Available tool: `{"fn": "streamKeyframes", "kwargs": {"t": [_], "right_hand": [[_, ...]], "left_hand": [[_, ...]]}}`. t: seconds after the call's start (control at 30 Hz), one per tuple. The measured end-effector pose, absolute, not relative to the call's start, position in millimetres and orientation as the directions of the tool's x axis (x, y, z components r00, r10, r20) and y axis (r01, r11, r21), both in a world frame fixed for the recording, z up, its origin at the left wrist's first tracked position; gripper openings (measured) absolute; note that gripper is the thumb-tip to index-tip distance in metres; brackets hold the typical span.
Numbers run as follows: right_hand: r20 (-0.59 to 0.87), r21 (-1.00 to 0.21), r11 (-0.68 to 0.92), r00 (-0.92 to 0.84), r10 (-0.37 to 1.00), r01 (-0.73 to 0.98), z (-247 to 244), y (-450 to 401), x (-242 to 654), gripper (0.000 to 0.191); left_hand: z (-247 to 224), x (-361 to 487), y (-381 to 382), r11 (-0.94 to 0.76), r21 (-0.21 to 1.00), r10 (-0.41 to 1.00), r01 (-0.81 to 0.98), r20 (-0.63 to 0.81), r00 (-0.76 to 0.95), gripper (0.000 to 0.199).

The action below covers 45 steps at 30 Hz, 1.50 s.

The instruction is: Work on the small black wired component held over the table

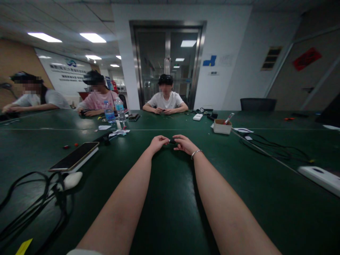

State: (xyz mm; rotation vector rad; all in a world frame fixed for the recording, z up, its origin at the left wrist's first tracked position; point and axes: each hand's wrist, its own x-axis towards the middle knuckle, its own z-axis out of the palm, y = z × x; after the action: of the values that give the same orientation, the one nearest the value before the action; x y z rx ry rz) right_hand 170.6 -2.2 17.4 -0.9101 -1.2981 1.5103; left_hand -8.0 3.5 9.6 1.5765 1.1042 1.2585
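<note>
Both my arms reach forward over the dark green table [170, 198]. My left hand [158, 143] pinches the left, lighter end of a small dark cylindrical piece [172, 141], too small to identify. At its other end, the fingers of my right hand [186, 143] close on the same piece, thumb and forefinger around it and the lower fingers curled beneath. A silver bracelet [196, 153] circles my right wrist. The piece is held just above the tabletop, and fingertips cover part of it.
Left of my arms lie a phone [75, 156] on a white box, a white mouse-shaped object [72, 180] and black cables [32, 209]. Water bottles [120, 110] stand farther back. A small box [222, 126] and cables [276, 145] lie right. Several people sit across the table.
</note>
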Motion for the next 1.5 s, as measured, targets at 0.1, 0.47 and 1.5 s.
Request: {"fn": "streamKeyframes", "kwargs": {"t": [0.1, 0.47, 1.5], "right_hand": [[0.051, -0.982, -0.007, -0.304, 0.951, -0.188, 17.5, -2.1, 170.7, 0.027], [0.010, -0.979, -0.051, -0.295, 0.955, -0.198, 17.8, -2.0, 170.9, 0.017], [0.022, -0.982, -0.038, -0.311, 0.950, -0.186, 18.0, -3.5, 171.4, 0.023]], "left_hand": [[10.3, -7.8, 2.8, -0.282, 0.949, 0.957, 0.143, 0.266, 0.116, 0.021], [8.5, -8.8, 4.7, -0.280, 0.952, 0.957, 0.128, 0.266, 0.113, 0.017], [5.0, -10.7, 7.1, -0.308, 0.944, 0.948, 0.120, 0.293, 0.125, 0.018]]}}
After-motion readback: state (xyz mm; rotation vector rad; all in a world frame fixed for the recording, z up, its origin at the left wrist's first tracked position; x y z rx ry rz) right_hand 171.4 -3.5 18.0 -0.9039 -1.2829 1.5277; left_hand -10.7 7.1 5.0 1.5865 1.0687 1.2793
